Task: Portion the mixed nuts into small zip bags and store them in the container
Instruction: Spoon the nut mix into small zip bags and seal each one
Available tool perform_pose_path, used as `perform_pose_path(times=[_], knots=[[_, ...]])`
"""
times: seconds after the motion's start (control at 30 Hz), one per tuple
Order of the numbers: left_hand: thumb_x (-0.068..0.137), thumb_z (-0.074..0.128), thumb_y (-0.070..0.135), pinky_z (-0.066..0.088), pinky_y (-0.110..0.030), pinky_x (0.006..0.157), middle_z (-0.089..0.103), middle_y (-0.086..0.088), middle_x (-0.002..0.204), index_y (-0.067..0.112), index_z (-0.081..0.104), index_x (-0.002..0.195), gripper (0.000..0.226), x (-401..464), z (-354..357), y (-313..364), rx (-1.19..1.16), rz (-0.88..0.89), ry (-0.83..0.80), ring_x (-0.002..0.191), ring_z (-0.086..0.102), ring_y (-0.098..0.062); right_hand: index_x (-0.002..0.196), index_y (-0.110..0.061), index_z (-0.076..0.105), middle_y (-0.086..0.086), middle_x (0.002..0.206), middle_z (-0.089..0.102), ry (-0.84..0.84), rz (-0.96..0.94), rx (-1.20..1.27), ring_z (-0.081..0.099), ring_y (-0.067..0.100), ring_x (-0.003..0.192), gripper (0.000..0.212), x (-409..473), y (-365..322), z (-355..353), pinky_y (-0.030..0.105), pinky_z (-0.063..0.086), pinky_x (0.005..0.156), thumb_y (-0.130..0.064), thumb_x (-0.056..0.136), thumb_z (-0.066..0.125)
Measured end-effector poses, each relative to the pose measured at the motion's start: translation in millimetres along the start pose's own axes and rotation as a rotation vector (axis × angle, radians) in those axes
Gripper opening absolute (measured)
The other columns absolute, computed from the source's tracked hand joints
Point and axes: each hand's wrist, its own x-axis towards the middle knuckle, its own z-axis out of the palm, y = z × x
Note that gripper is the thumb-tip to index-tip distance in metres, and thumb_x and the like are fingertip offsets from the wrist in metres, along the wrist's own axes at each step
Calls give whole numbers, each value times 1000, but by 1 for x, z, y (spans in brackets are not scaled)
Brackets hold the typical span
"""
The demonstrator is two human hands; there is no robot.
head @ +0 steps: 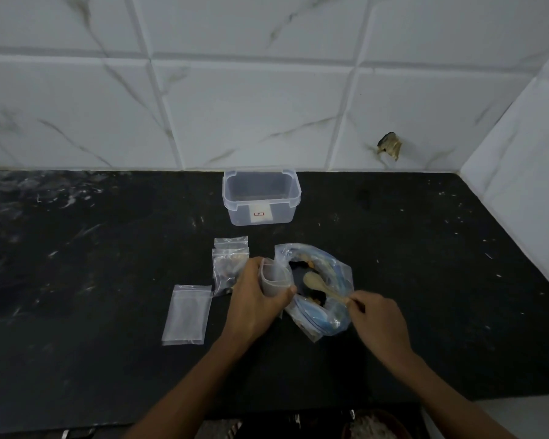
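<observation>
In the head view, two hands work over a black counter (393, 248). The left hand (257, 299) is wrapped around one small zip bag (274, 278), holding it up with its mouth open to the right. The right hand (377, 318) pinches the end of one wooden spoon (322, 286). The spoon's long way runs from the right hand up and left, and its bowl points into the big bag (317, 286) of nuts near the middle of the counter.

There are three more small bags: one empty bag (186, 315) lies flat to the left, and two filled bags (230, 264) sit just behind the left hand. One clear box (262, 196) stands open by the back edge, at the wall.
</observation>
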Motion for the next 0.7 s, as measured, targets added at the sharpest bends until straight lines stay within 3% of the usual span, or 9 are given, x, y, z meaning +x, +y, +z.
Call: perform_pose_path(times=[0.07,0.13,0.23,0.33,0.47,0.6,0.7], knots=[[74,81,41,58,-32,86,58,13,114,42,43,115,55,-1,1,2,-3,10,-5,104,60,-3,94,-27,65,-11,85,55,21,-41,-177,54,2,69,9,-5,-5,2,17,46,60,-31,94,56],[73,80,42,58,-35,86,57,13,114,40,44,117,57,-3,1,3,1,28,-14,105,60,-3,105,-24,65,-8,97,52,106,-114,-219,48,3,82,18,-7,-17,-2,17,43,68,-35,93,56],[70,80,47,58,-35,85,57,13,112,38,43,117,60,-6,4,9,20,54,-1,102,59,-3,111,-24,65,-9,103,56,86,-172,91,52,2,90,24,-10,-51,-12,17,44,76,-36,93,56],[68,77,52,58,-37,81,60,13,107,40,45,112,55,-9,4,17,-3,66,25,97,62,-2,108,-31,64,-16,93,62,-36,-186,395,59,-4,86,19,-11,-85,-15,13,49,74,-35,90,62],[76,76,43,57,-35,82,60,13,108,43,44,110,47,-12,-3,21,-18,56,69,97,61,-1,100,-25,65,-11,88,65,-51,-216,370,61,-1,82,12,-2,-105,-5,16,50,73,-29,89,65],[80,77,34,56,-19,75,57,15,114,34,43,124,55,-17,-22,18,-42,-14,-5,98,61,4,88,-22,67,-6,81,65,-77,-254,364,61,4,77,9,15,-106,3,23,51,72,-25,93,60],[94,61,21,57,-24,80,66,6,112,29,54,115,23,-19,-42,11,-142,4,-64,99,65,1,87,-20,69,-6,81,67,-129,-295,360,62,4,78,10,27,-107,4,21,48,72,-21,92,61]])
